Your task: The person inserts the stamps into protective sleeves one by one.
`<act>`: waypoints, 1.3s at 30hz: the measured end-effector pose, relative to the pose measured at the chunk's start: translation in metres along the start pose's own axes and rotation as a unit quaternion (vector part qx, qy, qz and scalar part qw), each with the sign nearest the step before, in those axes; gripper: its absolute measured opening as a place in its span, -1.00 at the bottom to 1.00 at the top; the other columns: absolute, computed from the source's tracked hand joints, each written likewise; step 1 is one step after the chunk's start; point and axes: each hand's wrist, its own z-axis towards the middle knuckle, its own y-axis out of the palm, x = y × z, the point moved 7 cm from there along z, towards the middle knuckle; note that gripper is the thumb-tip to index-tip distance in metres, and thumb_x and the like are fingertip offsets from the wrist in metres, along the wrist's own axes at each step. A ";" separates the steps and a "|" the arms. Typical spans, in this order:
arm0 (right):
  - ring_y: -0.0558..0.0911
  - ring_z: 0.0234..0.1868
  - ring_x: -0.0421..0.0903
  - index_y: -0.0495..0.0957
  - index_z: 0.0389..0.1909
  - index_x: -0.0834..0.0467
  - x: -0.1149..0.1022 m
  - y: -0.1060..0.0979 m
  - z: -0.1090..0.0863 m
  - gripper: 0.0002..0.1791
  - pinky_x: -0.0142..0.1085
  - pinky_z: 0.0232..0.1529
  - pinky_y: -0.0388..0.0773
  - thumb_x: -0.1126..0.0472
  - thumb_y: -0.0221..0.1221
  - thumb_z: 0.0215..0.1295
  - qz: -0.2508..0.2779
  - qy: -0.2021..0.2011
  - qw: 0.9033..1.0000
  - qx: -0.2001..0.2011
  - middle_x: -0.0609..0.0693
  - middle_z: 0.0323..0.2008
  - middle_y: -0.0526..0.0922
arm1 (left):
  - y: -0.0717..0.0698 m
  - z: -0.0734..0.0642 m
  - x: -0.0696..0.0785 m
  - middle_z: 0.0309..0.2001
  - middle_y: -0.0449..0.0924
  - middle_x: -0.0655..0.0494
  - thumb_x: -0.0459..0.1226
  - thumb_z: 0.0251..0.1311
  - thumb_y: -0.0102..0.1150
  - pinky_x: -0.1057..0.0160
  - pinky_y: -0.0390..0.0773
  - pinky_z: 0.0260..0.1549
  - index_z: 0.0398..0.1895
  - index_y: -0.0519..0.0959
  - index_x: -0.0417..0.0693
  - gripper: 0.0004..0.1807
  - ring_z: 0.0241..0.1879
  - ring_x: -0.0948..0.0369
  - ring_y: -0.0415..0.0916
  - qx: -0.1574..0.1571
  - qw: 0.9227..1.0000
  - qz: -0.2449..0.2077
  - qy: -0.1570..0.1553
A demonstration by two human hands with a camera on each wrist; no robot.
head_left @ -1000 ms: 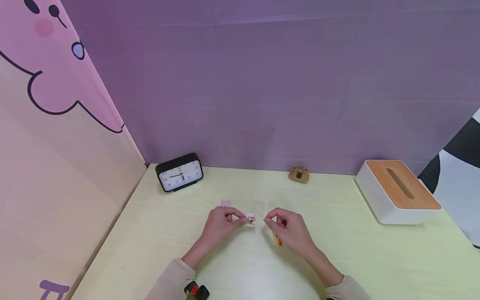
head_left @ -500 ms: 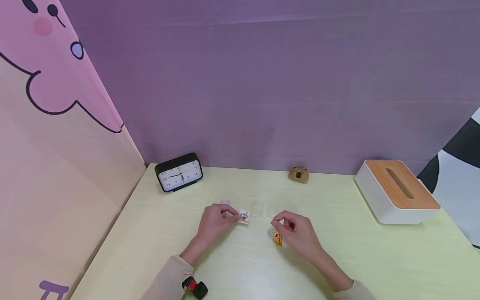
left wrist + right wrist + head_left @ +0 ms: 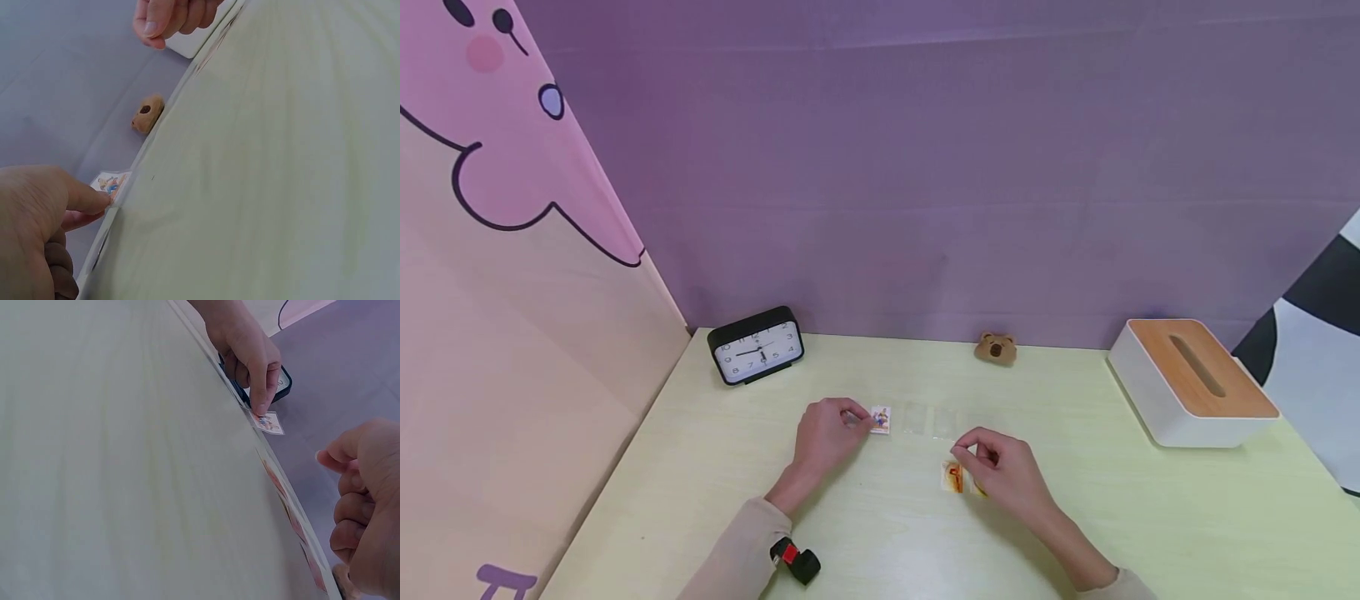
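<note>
My left hand pinches a small picture card between thumb and index finger. The card is white with a colourful figure, and clear plastic shows round it in the left wrist view. My right hand is over the table to the right, its fingers curled, thumb and index tips close together; nothing shows between them. Just below its fingertips lies an orange and yellow picture card. A second yellowish card is partly hidden under that hand. Faint clear plastic squares lie in a row between the hands.
A black alarm clock stands at the back left. A brown bear-head figure sits at the back edge. At the right is a white tissue box with a wooden lid. Purple cloth rises behind the table.
My left hand has moved left and away from me with the picture card. My right hand has drawn back to the right, uncovering more of the orange and yellow card.
</note>
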 end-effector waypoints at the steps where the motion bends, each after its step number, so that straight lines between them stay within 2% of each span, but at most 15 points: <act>1: 0.26 -0.60 -0.34 0.79 -0.27 0.12 0.000 0.000 0.000 -0.92 -0.38 -0.48 0.27 0.36 0.46 0.41 0.000 -0.001 1.000 0.000 -0.24 -0.64 0.24 | 0.000 0.001 0.000 -0.62 0.58 0.29 -0.23 0.26 0.56 0.25 0.29 -0.53 -0.39 0.85 0.09 -0.92 -0.58 0.31 0.34 0.003 1.000 0.003 -0.001; 5: 0.26 -0.62 -0.35 0.79 -0.27 0.10 0.002 0.000 -0.001 -0.90 -0.40 -0.49 0.25 0.36 0.45 0.42 0.001 -0.001 1.000 0.000 -0.24 -0.65 0.24 | 0.000 0.004 -0.003 -0.54 0.67 0.30 -0.22 0.26 0.56 0.23 0.38 -0.50 -0.42 0.84 0.12 -0.90 -0.53 0.28 0.44 0.014 1.000 0.013 -0.003; 13: 0.27 -0.62 -0.35 0.79 -0.27 0.09 0.005 0.002 -0.002 -0.89 -0.40 -0.48 0.26 0.36 0.46 0.41 0.003 0.007 1.000 -0.004 -0.23 -0.64 0.25 | 0.007 0.011 -0.007 -0.56 0.63 0.36 -0.19 0.29 0.56 0.22 0.42 -0.46 -0.43 0.81 0.17 -0.87 -0.51 0.29 0.45 0.018 0.999 0.042 -0.002; 17: 0.27 -0.61 -0.34 0.79 -0.27 0.09 0.005 0.002 -0.002 -0.90 -0.39 -0.47 0.26 0.35 0.46 0.42 0.005 0.003 1.000 -0.005 -0.23 -0.64 0.25 | 0.008 0.013 -0.006 -0.53 0.67 0.32 -0.18 0.28 0.57 0.22 0.43 -0.47 -0.40 0.82 0.13 -0.89 -0.51 0.28 0.47 0.024 0.998 0.053 0.007; 24: 0.26 -0.61 -0.35 0.79 -0.27 0.10 0.004 0.003 -0.001 -0.90 -0.40 -0.48 0.24 0.37 0.45 0.42 0.000 -0.001 1.000 -0.007 -0.24 -0.64 0.25 | 0.004 0.013 -0.003 -0.44 0.77 0.23 -0.16 0.24 0.57 0.16 0.51 -0.46 -0.35 0.82 0.13 -0.92 -0.42 0.18 0.63 0.046 0.997 0.069 0.008; 27: 0.26 -0.62 -0.35 0.79 -0.27 0.10 0.004 0.003 -0.001 -0.90 -0.40 -0.48 0.24 0.36 0.46 0.42 0.002 -0.002 1.000 -0.007 -0.24 -0.64 0.25 | 0.004 0.012 -0.003 -0.42 0.80 0.20 -0.16 0.25 0.57 0.15 0.53 -0.45 -0.35 0.82 0.12 -0.92 -0.39 0.17 0.66 0.045 0.997 0.065 0.006; 33: 0.24 -0.63 -0.37 0.79 -0.28 0.09 0.006 0.003 -0.001 -0.89 -0.42 -0.51 0.22 0.36 0.45 0.43 0.009 -0.005 1.000 -0.008 -0.24 -0.65 0.25 | 0.005 0.012 -0.008 -0.38 0.82 0.20 -0.17 0.30 0.55 0.18 0.52 -0.44 -0.35 0.83 0.13 -0.93 -0.42 0.27 0.63 0.035 0.999 0.039 -0.014; 39: 0.23 -0.61 -0.36 0.81 -0.29 0.06 0.006 0.004 0.000 -0.87 -0.40 -0.47 0.22 0.35 0.46 0.42 -0.003 0.006 1.000 -0.016 -0.23 -0.64 0.23 | 0.004 0.011 -0.007 -0.38 0.81 0.19 -0.17 0.31 0.54 0.16 0.54 -0.41 -0.31 0.84 0.12 -0.95 -0.40 0.27 0.61 0.038 0.999 0.024 -0.014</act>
